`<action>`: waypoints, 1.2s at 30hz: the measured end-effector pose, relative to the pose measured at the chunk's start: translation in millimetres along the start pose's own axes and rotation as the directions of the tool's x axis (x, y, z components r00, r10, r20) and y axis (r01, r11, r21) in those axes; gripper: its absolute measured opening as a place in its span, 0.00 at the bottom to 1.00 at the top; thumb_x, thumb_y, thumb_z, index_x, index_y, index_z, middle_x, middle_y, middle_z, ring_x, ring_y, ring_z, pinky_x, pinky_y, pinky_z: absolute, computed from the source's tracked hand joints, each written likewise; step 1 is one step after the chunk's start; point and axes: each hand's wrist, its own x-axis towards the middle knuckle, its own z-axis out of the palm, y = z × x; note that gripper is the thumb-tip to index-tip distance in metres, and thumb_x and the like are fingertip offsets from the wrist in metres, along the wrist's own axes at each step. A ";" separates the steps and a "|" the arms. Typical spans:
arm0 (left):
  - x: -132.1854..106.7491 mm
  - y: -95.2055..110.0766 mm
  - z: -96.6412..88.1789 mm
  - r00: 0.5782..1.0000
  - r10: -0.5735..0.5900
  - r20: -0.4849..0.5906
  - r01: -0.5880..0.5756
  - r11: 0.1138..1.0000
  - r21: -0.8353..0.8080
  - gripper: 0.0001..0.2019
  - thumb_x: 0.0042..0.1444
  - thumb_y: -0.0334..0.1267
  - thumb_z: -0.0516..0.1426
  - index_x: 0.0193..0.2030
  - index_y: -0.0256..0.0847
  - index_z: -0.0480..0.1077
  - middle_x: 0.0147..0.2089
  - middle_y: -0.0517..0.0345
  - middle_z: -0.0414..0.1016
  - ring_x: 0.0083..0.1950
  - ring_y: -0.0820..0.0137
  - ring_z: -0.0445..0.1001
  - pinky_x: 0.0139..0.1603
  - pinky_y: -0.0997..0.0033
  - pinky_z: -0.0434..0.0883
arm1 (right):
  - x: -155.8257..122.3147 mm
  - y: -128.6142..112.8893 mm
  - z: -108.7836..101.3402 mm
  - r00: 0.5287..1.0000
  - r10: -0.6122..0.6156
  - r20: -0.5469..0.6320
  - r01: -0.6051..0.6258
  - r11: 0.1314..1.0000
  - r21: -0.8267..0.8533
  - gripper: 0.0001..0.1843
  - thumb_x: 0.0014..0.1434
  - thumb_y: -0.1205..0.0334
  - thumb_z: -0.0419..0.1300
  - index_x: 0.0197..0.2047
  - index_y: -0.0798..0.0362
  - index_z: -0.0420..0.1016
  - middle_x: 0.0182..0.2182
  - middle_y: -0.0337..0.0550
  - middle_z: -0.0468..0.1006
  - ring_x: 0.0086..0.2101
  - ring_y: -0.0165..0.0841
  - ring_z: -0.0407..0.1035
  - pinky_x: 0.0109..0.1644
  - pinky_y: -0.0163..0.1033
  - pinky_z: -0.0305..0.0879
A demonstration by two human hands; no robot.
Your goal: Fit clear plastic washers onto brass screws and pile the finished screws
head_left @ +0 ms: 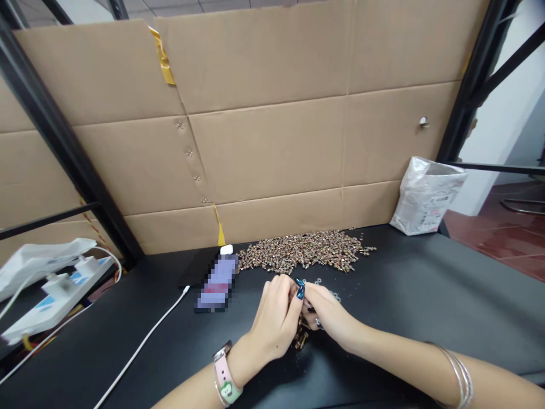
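Observation:
My left hand (279,312) and my right hand (330,315) meet over the middle of the black table, fingers curled and thumbs close together. Whatever lies between the fingertips is mostly hidden. Just under the hands a few brass-coloured screws (303,339) lie on the table top. Several small flat washers (336,296) are scattered behind my right hand. Farther back spreads a large heap of similar small screws (298,250), against the foot of the cardboard.
A cardboard wall (268,147) closes off the back of the black table (404,295). To the left lie a phone (218,282), a white cable (145,343) and a power strip (59,301) with plugs. At back right stands a plastic bag (426,199).

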 end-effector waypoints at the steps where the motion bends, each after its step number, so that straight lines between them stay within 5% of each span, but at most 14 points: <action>1: 0.0 0.1 0.1 1.000 0.012 0.008 -0.012 1.000 -0.001 0.12 0.65 0.39 0.39 0.32 0.41 0.56 0.34 0.59 0.63 0.36 0.69 0.60 0.40 0.66 0.58 | 0.0 -0.1 -0.3 1.000 0.016 -0.011 -0.016 1.000 -0.004 0.20 0.57 0.47 0.51 0.23 0.51 0.52 0.18 0.29 0.52 0.17 0.22 0.43 0.20 0.30 0.39; 8: 1.7 0.6 0.4 0.998 -0.034 0.045 0.036 0.999 -0.034 0.17 0.66 0.39 0.36 0.27 0.41 0.55 0.30 0.59 0.64 0.35 0.69 0.62 0.40 0.66 0.58 | -0.4 2.0 -1.5 0.996 -0.093 0.018 0.094 0.994 -0.052 0.20 0.58 0.46 0.50 0.24 0.51 0.54 0.18 0.29 0.53 0.18 0.23 0.45 0.20 0.31 0.42; 14: 0.4 2.7 -0.9 0.999 -0.001 0.043 0.002 0.999 -0.036 0.14 0.65 0.39 0.37 0.32 0.41 0.57 0.34 0.58 0.65 0.35 0.69 0.62 0.40 0.67 0.59 | 2.3 3.9 -4.4 0.999 -0.026 -0.022 0.025 0.998 -0.059 0.19 0.58 0.47 0.49 0.23 0.51 0.52 0.17 0.29 0.51 0.17 0.23 0.43 0.19 0.31 0.41; 20: 4.8 4.6 -1.2 0.998 -0.057 0.042 0.063 0.985 -0.160 0.19 0.66 0.40 0.37 0.25 0.40 0.57 0.28 0.61 0.66 0.31 0.72 0.63 0.37 0.70 0.57 | -0.5 1.8 -8.9 0.982 -0.189 0.000 0.182 0.946 -0.270 0.17 0.63 0.51 0.44 0.25 0.51 0.53 0.20 0.31 0.54 0.21 0.26 0.48 0.24 0.32 0.48; 26: 5.2 -2.6 -2.4 0.994 -0.109 0.019 0.110 0.994 -0.022 0.21 0.66 0.40 0.36 0.23 0.40 0.57 0.24 0.61 0.66 0.28 0.71 0.63 0.33 0.70 0.55 | 0.2 -11.6 -17.7 0.961 -0.272 0.042 0.241 0.760 -0.603 0.13 0.64 0.61 0.41 0.27 0.51 0.53 0.23 0.32 0.56 0.25 0.27 0.52 0.28 0.33 0.51; 29: 5.6 -5.3 -3.9 0.997 -0.076 0.034 0.068 0.979 0.192 0.19 0.64 0.37 0.38 0.24 0.40 0.59 0.24 0.60 0.67 0.30 0.69 0.65 0.35 0.69 0.54 | 2.2 -19.6 -27.8 0.950 -0.263 0.170 0.294 0.561 -0.774 0.10 0.60 0.65 0.46 0.27 0.52 0.57 0.24 0.35 0.61 0.26 0.28 0.56 0.31 0.34 0.53; 32: 5.7 -8.3 -3.4 0.994 -0.100 0.052 0.078 0.945 0.317 0.17 0.63 0.37 0.41 0.24 0.41 0.61 0.24 0.59 0.68 0.30 0.68 0.66 0.35 0.68 0.53 | 7.4 -29.7 -49.9 0.936 -0.276 0.220 0.307 0.331 -0.892 0.03 0.55 0.67 0.52 0.30 0.52 0.64 0.29 0.39 0.66 0.29 0.30 0.61 0.34 0.35 0.57; 36: 4.5 -12.6 -0.7 0.985 -0.159 0.059 0.129 0.926 0.354 0.16 0.60 0.38 0.45 0.22 0.40 0.59 0.21 0.61 0.67 0.28 0.68 0.66 0.33 0.68 0.51 | 20.0 -43.7 -96.7 0.954 -0.276 0.120 0.161 0.129 -0.979 0.03 0.52 0.68 0.55 0.32 0.53 0.68 0.33 0.44 0.68 0.34 0.34 0.65 0.39 0.37 0.59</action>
